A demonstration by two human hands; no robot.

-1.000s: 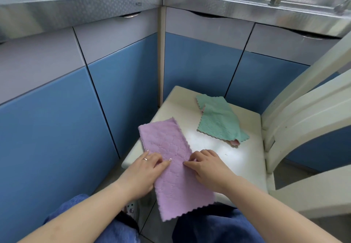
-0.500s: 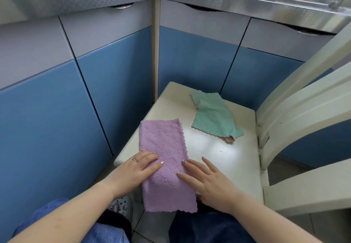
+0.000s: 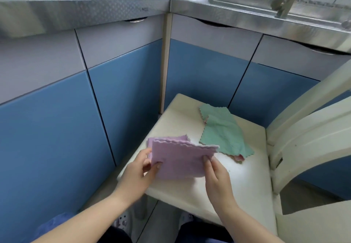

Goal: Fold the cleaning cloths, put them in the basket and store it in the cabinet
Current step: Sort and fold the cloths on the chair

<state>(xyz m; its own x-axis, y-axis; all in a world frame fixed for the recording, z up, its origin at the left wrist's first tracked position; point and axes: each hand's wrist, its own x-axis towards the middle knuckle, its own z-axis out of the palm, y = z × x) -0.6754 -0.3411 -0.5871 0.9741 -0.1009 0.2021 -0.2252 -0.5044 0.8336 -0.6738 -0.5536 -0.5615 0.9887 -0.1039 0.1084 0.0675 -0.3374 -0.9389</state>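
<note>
My left grip and right grip each pinch a side edge of the folded purple cloth, stretched between them above the chair seat, near the green cloths.

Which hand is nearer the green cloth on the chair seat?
Right. The right hand pinches the purple cloth on the side nearest the green cloth; the left hand grips the cloth's far side.
</note>
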